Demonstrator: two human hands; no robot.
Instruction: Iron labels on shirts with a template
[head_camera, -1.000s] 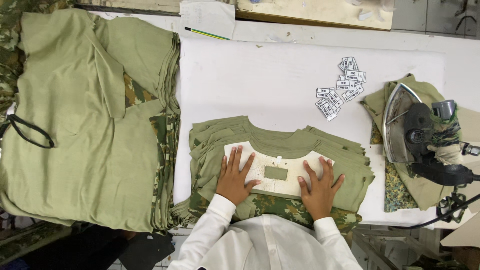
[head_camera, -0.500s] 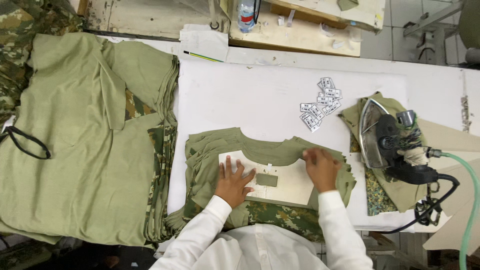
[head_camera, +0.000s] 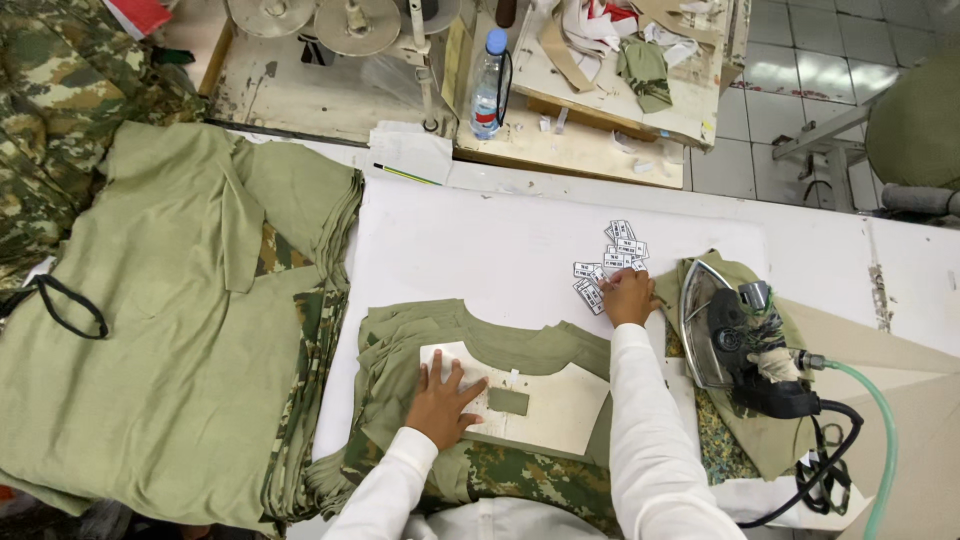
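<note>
Just ahead of the left hand (head_camera: 443, 402), pressed flat with fingers spread, the pale template (head_camera: 540, 405) lies across the folded olive shirt (head_camera: 480, 335), its long side running left to right. Bare white table (head_camera: 480, 250) stretches beyond. The right hand (head_camera: 628, 296) rests on the small labels (head_camera: 608, 265); whether it pinches one is hidden. Close to its right lies the iron (head_camera: 725, 335).

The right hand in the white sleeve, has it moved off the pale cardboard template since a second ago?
Yes. The right hand has left the pale cardboard template and reached up and right to the small printed labels near the steam iron.
</note>
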